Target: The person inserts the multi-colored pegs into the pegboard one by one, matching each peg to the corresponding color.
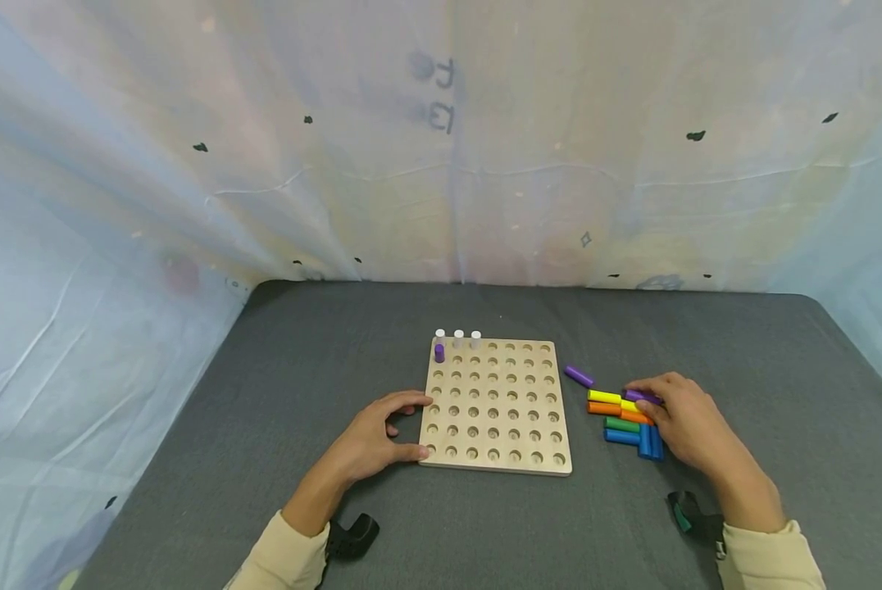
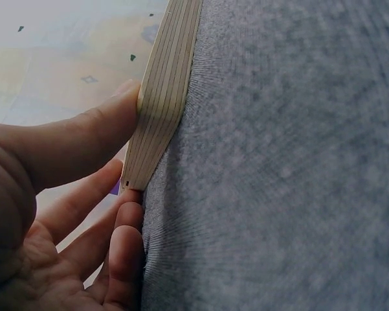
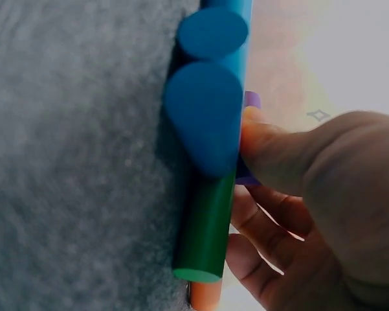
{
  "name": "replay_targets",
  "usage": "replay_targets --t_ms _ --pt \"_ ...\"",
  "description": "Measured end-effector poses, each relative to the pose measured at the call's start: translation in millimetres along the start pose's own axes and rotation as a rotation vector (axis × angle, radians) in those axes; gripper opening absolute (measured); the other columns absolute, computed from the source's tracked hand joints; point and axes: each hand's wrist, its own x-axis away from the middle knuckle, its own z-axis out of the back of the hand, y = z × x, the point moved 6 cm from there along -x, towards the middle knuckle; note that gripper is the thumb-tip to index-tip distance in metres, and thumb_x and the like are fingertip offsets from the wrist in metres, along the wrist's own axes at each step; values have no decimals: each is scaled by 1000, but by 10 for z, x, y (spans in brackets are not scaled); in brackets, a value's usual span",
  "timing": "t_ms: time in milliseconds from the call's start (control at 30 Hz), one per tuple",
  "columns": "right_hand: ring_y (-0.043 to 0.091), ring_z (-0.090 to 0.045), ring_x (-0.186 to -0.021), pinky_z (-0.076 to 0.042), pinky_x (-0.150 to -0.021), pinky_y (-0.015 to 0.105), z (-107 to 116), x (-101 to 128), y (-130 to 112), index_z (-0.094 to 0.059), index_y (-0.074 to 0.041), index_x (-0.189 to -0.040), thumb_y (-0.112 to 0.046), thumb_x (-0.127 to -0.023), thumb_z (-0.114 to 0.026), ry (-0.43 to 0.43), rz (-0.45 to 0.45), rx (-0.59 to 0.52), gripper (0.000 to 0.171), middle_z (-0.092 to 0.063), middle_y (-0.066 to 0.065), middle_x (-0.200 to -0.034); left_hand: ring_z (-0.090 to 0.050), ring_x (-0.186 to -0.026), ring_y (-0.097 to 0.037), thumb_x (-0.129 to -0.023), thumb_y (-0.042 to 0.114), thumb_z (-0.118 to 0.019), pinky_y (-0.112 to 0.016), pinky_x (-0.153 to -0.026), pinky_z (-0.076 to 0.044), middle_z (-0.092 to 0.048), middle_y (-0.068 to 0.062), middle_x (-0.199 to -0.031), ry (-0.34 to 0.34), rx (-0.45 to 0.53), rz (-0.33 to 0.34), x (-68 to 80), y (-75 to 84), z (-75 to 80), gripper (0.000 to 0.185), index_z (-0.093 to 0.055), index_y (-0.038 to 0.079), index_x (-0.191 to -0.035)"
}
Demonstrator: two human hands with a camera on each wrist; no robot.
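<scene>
On grey mat, left hand [image 1: 370,442] grips the pegboard [image 1: 496,406] near-left edge, thumb and fingers curled round it to steady it, while right hand [image 1: 684,422] pinches a purple peg [image 1: 642,397] atop the loose pile [image 1: 625,418] beside the board.

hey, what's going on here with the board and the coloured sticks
A person sits at a grey table with a wooden peg board full of round holes. The left hand holds the board's near left corner, thumb and fingers on its edge. The right hand rests on a pile of coloured pegs to the right of the board, fingertips pinching a purple peg. Another purple peg lies loose nearby. On the board, three white pegs and one purple one stand at the far left corner.
</scene>
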Motion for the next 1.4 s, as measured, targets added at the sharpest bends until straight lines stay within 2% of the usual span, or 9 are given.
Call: replay_targets --t_ms 267,400,567,767,1100,1400 --pt "37 -57 -97 -45 -84 58 26 61 -8 -70 -3 -114 -6 -96 -63 29 -5 -32 19 -62 25 -113 -55 -119 -19 -71 18 -91 -29 -84 -46 -62 0 -134 -18 -8 -44 -25 1 -22 63 -66 27 -128" --pt "37 -57 -97 -45 -84 58 28 93 -2 -70 -4 -113 -6 -95 -64 28 -8 -40 19 -62 24 -113 -55 -119 -19 -71 18 -91 -28 -84 -46 -62 0 -134 -24 -7 -45 -24 -6 -38 63 -66 27 -128" --pt "38 -56 -99 -43 -85 58 63 122 -12 -70 -4 -110 -5 -94 -65 84 13 -51 17 -63 24 -113 -55 -119 -19 -71 18 -90 -29 -84 -47 -61 0 -135 -28 3 -31 -3 -29 -45 63 -66 27 -128" --pt "42 -52 -104 -40 -90 60 85 140 -27 -70 -2 -112 -5 -94 -65 122 -31 -74 18 -61 26 -115 -55 -120 -20 -72 19 -90 -29 -84 -46 -61 0 -135 -41 19 -18 19 -49 -21 63 -65 27 -129" --pt "36 -55 -98 -45 -86 57 90 63 -81 -69 -2 -111 -4 -95 -64 111 -7 -96 17 -62 22 -112 -55 -122 -21 -73 19 -89 -31 -86 -46 -62 0 -135 -25 0 -30 12 -43 14 63 -65 27 -130" --pt "35 -55 -99 -45 -86 56 122 48 -65 -66 -3 -114 -6 -96 -63 99 -26 -96 18 -61 21 -114 -55 -122 -21 -74 18 -89 -34 -87 -45 -62 -1 -133 -26 2 -40 -5 -18 1 63 -63 26 -131"
